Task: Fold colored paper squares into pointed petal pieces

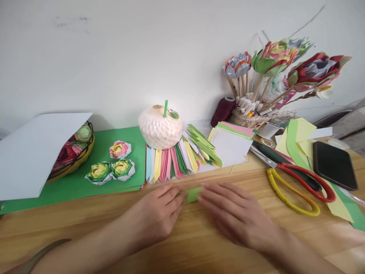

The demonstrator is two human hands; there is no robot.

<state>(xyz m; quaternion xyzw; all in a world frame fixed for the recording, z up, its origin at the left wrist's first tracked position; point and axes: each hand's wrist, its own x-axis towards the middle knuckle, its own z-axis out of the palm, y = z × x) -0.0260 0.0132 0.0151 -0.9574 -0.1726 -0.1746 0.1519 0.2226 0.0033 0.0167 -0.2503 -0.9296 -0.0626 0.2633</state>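
Note:
A small folded strip of light green paper (193, 194) lies on the wooden table between my two hands. My left hand (162, 209) rests at its left end, fingers bent down and pressed onto the paper. On the other end are the fingertips of my right hand (236, 213), held close together and slightly blurred; its thumb is hidden. Just beyond my hands lies a row of folded paper pieces (168, 163) in pink, yellow, green, white and blue. More folded green pieces (203, 144) are heaped at the row's right end.
Three paper lotus flowers (122, 167) sit on green card (102, 133) at left, near a basket (91, 148) partly covered by white paper (34, 152). A round white container (160, 127) stands behind. To the right are scissors (296, 186), a phone (335, 163) and paper flowers on sticks (273, 57).

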